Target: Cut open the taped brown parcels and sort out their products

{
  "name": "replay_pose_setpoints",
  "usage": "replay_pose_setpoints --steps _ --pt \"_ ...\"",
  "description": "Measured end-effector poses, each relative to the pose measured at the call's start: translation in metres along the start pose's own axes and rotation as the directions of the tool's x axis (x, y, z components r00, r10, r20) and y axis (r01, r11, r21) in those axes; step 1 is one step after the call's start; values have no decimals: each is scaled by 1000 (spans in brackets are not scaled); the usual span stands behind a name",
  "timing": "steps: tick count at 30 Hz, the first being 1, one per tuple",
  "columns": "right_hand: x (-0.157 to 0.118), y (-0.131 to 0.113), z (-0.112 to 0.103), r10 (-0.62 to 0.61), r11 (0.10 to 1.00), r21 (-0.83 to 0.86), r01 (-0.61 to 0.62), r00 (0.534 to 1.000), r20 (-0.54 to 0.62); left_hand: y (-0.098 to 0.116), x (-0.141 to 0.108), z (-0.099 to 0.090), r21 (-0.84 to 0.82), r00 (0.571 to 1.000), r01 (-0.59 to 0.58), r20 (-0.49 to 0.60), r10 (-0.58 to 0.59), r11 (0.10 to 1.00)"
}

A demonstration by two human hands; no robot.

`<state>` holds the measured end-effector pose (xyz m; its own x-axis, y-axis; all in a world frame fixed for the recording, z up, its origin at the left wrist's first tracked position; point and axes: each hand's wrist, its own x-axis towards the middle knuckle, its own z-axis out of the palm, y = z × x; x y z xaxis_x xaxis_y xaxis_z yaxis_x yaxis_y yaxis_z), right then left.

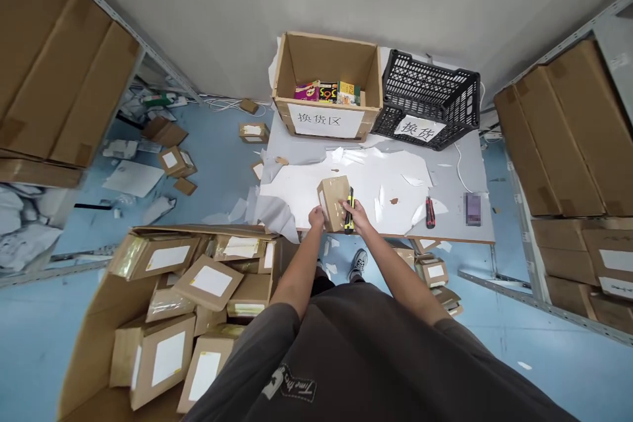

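Note:
A small taped cardboard box [335,196] is tilted at the front of the table, a white label on its left side. My left hand [316,216] is closed against that labelled side, near its lower end; whatever its fingers pinch is hidden. In my right hand [357,216] is a yellow-and-black utility knife [349,211], held upright along the box's right side, and those fingertips also touch the box. A red-and-black utility knife [430,212] lies farther right on the table.
A large carton [326,120] with colourful packs and a black plastic crate [430,95] stand at the table's back. White paper scraps [346,155] litter the tabletop [455,178]. At lower left, a big carton [91,343] holds several parcels. Shelves with boxes [558,132] flank both sides.

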<state>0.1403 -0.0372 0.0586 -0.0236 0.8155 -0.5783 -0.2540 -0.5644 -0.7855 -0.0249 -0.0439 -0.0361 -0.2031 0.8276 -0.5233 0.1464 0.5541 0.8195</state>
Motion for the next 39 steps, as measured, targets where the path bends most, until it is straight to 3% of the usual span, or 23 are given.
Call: replay_pose_setpoints --steps 3,5,7,9,11,13,15,17,20,23,25,32,39 --pt "1 11 18 39 999 28 -39 999 16 4 -2 -22 85 989 82 -131 -71 993" --pt "3 13 23 57 997 46 -56 998 -16 17 -2 -41 239 990 -17 -132 50 971" --pt "4 10 24 83 995 51 -82 996 -29 39 0 -59 465 966 -236 19 257 853" --pt "7 3 21 103 994 36 -102 994 -26 66 4 -70 608 895 -447 292 339 657" --pt "11 -5 19 93 996 -10 -93 994 -51 90 7 -73 684 828 -553 511 229 476" --pt "16 -15 18 57 992 -106 -65 995 -79 106 9 -71 756 826 -551 555 102 354" --pt "24 -25 21 26 960 -277 -45 997 -71 111 6 -66 806 849 -517 527 48 288" --pt "33 -37 25 4 853 -522 -13 1000 -18 110 2 -59 828 870 -486 489 62 279" --pt "44 -56 35 -59 487 -869 89 996 68 104 -7 -44 843 909 -411 406 92 347" --pt "52 -74 44 -90 107 -983 150 986 141 104 -11 -26 844 943 -324 323 78 428" --pt "56 -83 48 -70 -30 -985 170 983 172 106 -12 -17 843 955 -286 292 60 455" --pt "68 -105 53 25 -227 -939 257 966 258 109 -14 -12 848 967 -231 252 19 476" --pt "62 -110 60 102 -273 -931 243 970 223 110 -16 -13 840 970 -216 243 12 498"
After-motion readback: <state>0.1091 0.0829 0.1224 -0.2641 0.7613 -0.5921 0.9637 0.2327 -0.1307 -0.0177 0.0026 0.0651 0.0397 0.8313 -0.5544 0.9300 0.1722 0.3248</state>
